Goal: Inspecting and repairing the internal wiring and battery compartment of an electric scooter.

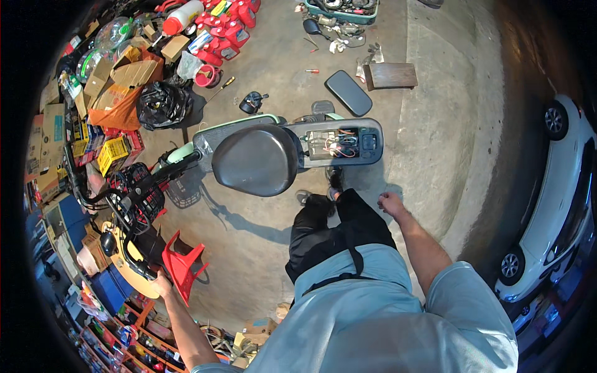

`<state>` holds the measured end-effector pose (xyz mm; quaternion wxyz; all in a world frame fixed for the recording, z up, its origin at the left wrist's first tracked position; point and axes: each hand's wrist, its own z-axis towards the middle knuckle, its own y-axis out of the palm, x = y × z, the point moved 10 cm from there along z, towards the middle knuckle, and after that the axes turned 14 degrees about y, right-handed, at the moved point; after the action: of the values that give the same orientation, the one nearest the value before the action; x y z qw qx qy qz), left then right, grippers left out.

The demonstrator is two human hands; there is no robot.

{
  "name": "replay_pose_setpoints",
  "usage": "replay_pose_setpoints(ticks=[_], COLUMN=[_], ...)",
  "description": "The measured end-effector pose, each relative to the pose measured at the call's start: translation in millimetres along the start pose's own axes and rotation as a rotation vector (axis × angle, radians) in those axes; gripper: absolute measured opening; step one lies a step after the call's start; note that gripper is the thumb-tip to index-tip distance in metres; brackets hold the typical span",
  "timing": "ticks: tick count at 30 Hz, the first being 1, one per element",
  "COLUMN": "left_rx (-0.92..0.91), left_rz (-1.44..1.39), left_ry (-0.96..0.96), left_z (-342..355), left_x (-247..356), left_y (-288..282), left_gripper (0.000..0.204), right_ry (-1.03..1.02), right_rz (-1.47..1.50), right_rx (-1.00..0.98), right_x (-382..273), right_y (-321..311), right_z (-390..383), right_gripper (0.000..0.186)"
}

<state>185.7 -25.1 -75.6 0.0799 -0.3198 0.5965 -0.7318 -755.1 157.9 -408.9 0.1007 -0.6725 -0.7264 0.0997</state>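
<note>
An electric scooter stands crosswise in front of me, with a black seat [255, 160] and a pale green body. Its handlebar [138, 264] reaches out to the left, and my left hand [161, 285] is wrapped round the near grip. Beyond the seat, a rear compartment [317, 142] lies uncovered, with loose wires [341, 144] inside it. My right hand [390, 203] hangs to the right of my legs, fingers curled, touching nothing; no object shows in it. A black wire basket [138, 194] sits at the scooter's front.
A dark padded cushion [348, 92], a wooden block [392, 75] and a screwdriver [222, 87] lie on the floor beyond the scooter. Red bottles [224, 46] and cartons crowd the far left. A red plastic stool [182, 264] stands near my left arm. White car [547, 205] at right.
</note>
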Motion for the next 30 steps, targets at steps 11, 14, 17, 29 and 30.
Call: replay_pose_setpoints(ticks=[11,14,17,29,30], left_rx=[-0.025,-0.034,-0.036,0.002,-0.016], left_rz=[-0.119,-0.182,-0.359,-0.852,-0.767], left_ry=[-0.022,-0.064,-0.053,-0.229,-0.333], left_z=[-5.8,-12.6,-17.8,-173.0,-213.2], left_x=[10.9,14.1,30.3,-13.7,-21.9], left_y=[5.6,4.2,4.1,55.9,77.1], left_gripper=[0.008,0.014,0.019,0.043,0.04], right_ry=[-0.223,-0.235,-0.206,-0.359,-0.346], right_rz=[-0.158,-0.116,0.015,0.013,-0.05], right_rx=[0.058,0.022,0.06,0.32,0.44], right_x=[-27.9,-22.0,-11.0,-33.4,-46.9], right_y=[43.7,40.0,21.2,-88.4,-99.6], right_z=[-5.7,-21.7,-23.7,22.6,19.9], right_gripper=[0.03,0.023,0.018,0.017,0.018])
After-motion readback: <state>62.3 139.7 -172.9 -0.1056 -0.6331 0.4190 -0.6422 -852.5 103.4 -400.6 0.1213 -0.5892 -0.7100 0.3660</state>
